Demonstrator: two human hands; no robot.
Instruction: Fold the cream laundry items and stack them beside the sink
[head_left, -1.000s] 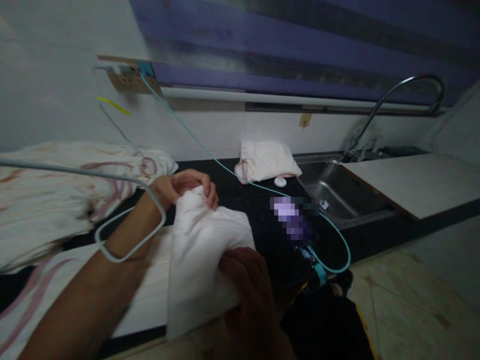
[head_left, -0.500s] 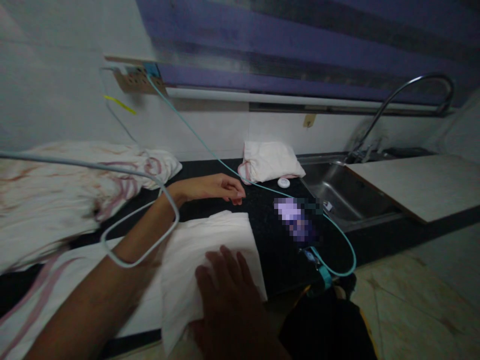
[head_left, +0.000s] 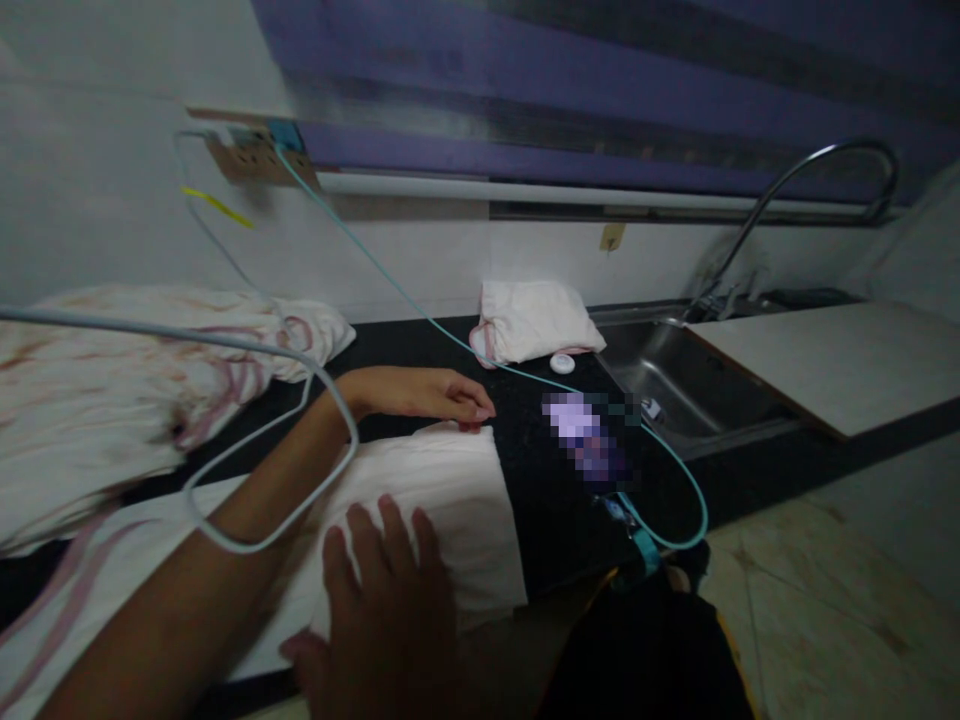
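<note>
A white cloth lies folded on the dark counter, its left part showing pink stripes. My left hand reaches across it. The fingers are bent and closed at the cloth's far right corner, seemingly pinching the edge; the fingertips partly hide that grip. Nearer to me, my right hand rests palm down on the cloth with its fingers spread. A loop of grey cable hangs in front of my left forearm.
A crumpled pile of white cloths fills the left. Against the wall sits a folded cloth, with a small white disc before it. A blurred-out phone lies by a teal cord. Further right are a sink and a white board.
My right hand has slid left across the cloth. My left hand has come down slightly, its fingertips now at the cloth's far corner. The view has shifted a little.
</note>
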